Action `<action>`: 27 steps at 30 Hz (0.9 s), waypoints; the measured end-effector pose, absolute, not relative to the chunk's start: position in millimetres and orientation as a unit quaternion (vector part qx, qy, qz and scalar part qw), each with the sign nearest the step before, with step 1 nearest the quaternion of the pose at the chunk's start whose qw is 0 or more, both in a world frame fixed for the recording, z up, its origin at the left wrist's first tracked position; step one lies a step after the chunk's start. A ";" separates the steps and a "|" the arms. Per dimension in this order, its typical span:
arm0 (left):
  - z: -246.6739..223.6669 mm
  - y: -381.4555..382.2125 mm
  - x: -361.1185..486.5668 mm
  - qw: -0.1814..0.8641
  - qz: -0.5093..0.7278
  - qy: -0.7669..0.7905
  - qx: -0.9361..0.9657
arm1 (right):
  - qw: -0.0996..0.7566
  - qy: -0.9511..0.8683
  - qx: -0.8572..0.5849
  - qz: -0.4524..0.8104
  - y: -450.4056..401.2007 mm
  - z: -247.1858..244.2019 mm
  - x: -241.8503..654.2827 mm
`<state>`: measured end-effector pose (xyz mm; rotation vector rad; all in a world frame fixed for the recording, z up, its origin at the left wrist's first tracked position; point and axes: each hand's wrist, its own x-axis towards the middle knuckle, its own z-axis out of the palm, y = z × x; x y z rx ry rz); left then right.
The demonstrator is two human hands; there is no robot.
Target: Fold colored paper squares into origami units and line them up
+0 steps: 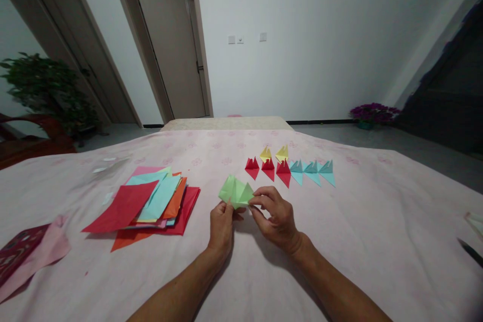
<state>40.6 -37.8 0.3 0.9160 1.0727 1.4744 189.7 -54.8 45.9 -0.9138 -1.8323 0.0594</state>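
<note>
A partly folded light green sheet of origami paper point(236, 192) is held up just over the cloth, its flaps standing open. My left hand point(222, 229) pinches its lower edge from the near side. At its right corner, the thumb and fingertips of my right hand point(277, 219) are closed on the paper. Beyond my hands lie finished folded paper shapes: red ones point(267, 169), light blue ones point(312, 172) and two yellow ones point(282, 153) behind. To the left is a loose pile of coloured paper sheets point(166, 201), red on top.
A pink patterned cloth point(358, 241) covers the table. At the left edge lie a dark red packet point(20, 249) and pink paper point(45, 256). A dark pointed object point(470, 251) is at the right edge. Small clear plastic pieces point(109, 165) lie behind the pile.
</note>
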 end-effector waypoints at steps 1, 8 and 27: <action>0.4 -37.4 40.0 0.519 0.620 0.450 0.380 | 0.507 -0.778 -0.370 0.039 -55.1 45.9 189.6; 6.2 -42.9 43.8 0.541 0.607 0.456 0.362 | 0.567 -0.622 -0.477 0.252 -42.2 28.3 186.0; 6.4 -44.9 46.7 0.583 0.618 0.435 0.297 | 0.518 -0.688 -0.499 0.096 -38.9 27.6 194.5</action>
